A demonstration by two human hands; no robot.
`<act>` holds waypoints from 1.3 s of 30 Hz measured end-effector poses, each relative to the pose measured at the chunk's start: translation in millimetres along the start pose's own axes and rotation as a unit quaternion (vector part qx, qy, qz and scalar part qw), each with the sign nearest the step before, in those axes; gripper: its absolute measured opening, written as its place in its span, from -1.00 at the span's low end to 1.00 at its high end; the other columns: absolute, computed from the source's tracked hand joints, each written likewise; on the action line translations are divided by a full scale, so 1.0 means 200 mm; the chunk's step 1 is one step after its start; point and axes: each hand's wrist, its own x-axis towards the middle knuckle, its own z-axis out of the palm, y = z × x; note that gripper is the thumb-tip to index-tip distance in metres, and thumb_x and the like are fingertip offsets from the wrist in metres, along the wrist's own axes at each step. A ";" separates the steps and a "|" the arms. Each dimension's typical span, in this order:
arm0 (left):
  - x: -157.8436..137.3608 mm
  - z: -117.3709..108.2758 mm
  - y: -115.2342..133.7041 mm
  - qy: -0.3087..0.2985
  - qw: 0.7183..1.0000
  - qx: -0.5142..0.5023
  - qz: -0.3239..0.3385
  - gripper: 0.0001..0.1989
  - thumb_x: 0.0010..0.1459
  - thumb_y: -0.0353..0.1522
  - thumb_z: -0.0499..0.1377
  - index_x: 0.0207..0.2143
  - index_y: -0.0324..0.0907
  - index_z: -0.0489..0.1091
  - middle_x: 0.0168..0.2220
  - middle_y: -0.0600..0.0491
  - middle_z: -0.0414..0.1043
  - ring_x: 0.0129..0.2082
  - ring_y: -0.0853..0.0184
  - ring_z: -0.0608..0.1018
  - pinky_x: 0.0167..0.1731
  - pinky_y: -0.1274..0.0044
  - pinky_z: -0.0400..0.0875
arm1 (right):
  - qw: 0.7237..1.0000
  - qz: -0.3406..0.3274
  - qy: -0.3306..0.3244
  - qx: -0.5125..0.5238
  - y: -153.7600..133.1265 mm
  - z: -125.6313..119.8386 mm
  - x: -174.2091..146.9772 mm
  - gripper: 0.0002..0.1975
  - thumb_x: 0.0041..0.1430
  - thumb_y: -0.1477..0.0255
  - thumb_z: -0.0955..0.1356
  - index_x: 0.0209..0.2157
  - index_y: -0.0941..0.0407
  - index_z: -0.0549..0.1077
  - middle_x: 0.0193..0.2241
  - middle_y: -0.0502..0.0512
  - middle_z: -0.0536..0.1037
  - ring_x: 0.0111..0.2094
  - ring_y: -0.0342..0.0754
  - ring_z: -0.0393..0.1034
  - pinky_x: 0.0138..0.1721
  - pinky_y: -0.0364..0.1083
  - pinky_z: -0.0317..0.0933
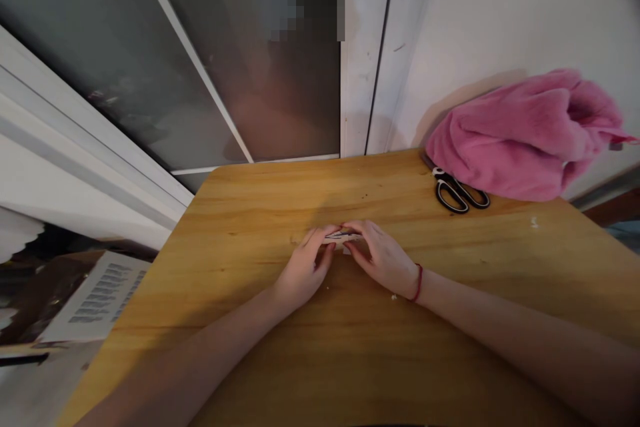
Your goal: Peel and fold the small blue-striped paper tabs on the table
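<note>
A small, flat whitish piece with dark blue marks (343, 237), perhaps folded paper, is held between both hands over the middle of the wooden table (300, 367). On its left end, my left hand (304, 270) is closed, thumb below and fingers above. The opposite end is pinched by my right hand (384, 255), which has a red cord bracelet (419, 282) at the wrist. My fingertips nearly meet at the top and cover much of the piece. Its exact kind cannot be made out.
Black-handled scissors (457, 192) lie at the back right, partly under a pink plush cloth (520, 137). Tiny white scraps (534, 221) dot the tabletop. Behind the table stands a framed glass door (200, 60). A printed cardboard box (95, 297) sits lower at the left.
</note>
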 end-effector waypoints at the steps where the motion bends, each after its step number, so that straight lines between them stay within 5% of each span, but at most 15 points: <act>1: 0.00 0.00 0.00 -0.002 1.000 -0.008 -0.011 -0.72 0.19 -0.45 -0.03 -0.03 -0.13 0.19 -0.08 -0.04 0.35 -0.07 0.30 0.40 -0.08 0.41 0.30 | 1.000 0.003 -0.001 0.001 0.00 0.00 0.00 -0.70 0.18 0.51 0.20 -0.03 0.07 0.19 -0.15 0.17 0.40 -0.09 0.02 0.30 -0.10 0.08 0.27; 10: 0.02 0.02 -0.03 -0.037 0.996 0.005 -0.079 -0.77 0.15 -0.44 -0.01 -0.11 -0.17 0.22 -0.18 -0.04 0.38 -0.16 0.25 0.42 -0.15 0.36 0.31 | 0.999 0.012 -0.030 0.011 0.03 0.02 0.01 -0.67 0.14 0.53 0.21 -0.03 0.09 0.20 -0.16 0.18 0.38 -0.09 0.03 0.28 -0.09 0.09 0.25; 22: 0.01 0.04 -0.07 -0.039 0.999 0.021 -0.031 -0.63 0.10 -0.42 0.08 -0.02 -0.16 0.11 -0.07 -0.07 0.27 -0.04 0.23 0.33 -0.01 0.31 0.21 | 0.999 0.001 -0.044 0.025 0.01 0.01 0.01 -0.59 0.06 0.58 0.23 -0.01 0.12 0.19 -0.12 0.20 0.37 -0.07 0.05 0.25 -0.05 0.11 0.21; 31: 0.02 0.01 -0.03 -0.126 0.992 0.026 -0.004 -0.80 0.17 -0.45 -0.02 -0.12 -0.13 0.17 -0.17 -0.02 0.31 -0.15 0.25 0.34 -0.13 0.39 0.25 | 0.995 -0.030 -0.085 0.037 0.03 0.00 0.00 -0.47 -0.04 0.64 0.22 0.03 0.15 0.13 -0.09 0.22 0.34 -0.03 0.06 0.22 0.00 0.12 0.18; 39: 0.01 0.00 -0.04 -0.043 0.997 0.015 -0.070 -0.86 0.16 -0.47 -0.02 -0.21 -0.17 0.17 -0.26 0.01 0.29 -0.23 0.29 0.34 -0.19 0.45 0.23 | 0.988 0.030 -0.090 0.124 0.06 0.01 0.01 -0.46 0.02 0.59 0.25 0.07 0.11 0.08 -0.02 0.21 0.30 -0.04 -0.01 0.26 -0.04 0.04 0.24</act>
